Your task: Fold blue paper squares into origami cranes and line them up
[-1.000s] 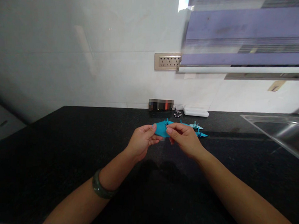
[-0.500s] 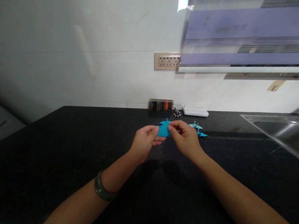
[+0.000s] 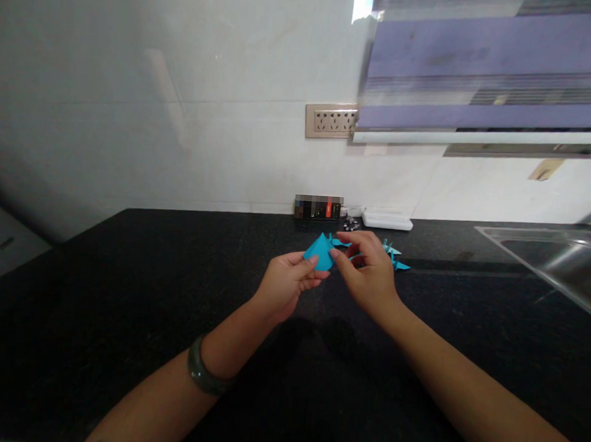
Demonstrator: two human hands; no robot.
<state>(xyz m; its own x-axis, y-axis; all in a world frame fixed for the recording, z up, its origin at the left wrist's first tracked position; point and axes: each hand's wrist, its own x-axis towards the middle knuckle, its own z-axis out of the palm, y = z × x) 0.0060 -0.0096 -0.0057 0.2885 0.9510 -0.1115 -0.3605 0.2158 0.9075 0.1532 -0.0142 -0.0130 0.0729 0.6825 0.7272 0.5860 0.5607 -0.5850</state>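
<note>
A small folded piece of bright blue origami paper (image 3: 319, 253) is held above the dark counter, its pointed corner facing up. My left hand (image 3: 288, 278) grips its lower left part, thumb in front and fingers behind. By the paper's right edge is my right hand (image 3: 367, 269), thumb and index finger apart, the thumb tip at the edge. Whether that thumb presses on the paper is hard to make out. Behind my hands lie folded paper cranes: a blue one (image 3: 341, 242) partly hidden, a pale one (image 3: 390, 248) and another blue one (image 3: 401, 265) on the right.
Against the tiled wall stand a dark box (image 3: 319, 209), a small beaded item (image 3: 351, 223) and a white oblong object (image 3: 387, 220). A steel sink (image 3: 553, 263) is set into the black counter (image 3: 119, 317) at right. A socket panel (image 3: 330, 121) and purple-striped blind (image 3: 485, 59) are above.
The blue paper has turned from a wide, low shape to one with its point up, slightly left. My right thumb and index finger have parted from their pinch.
</note>
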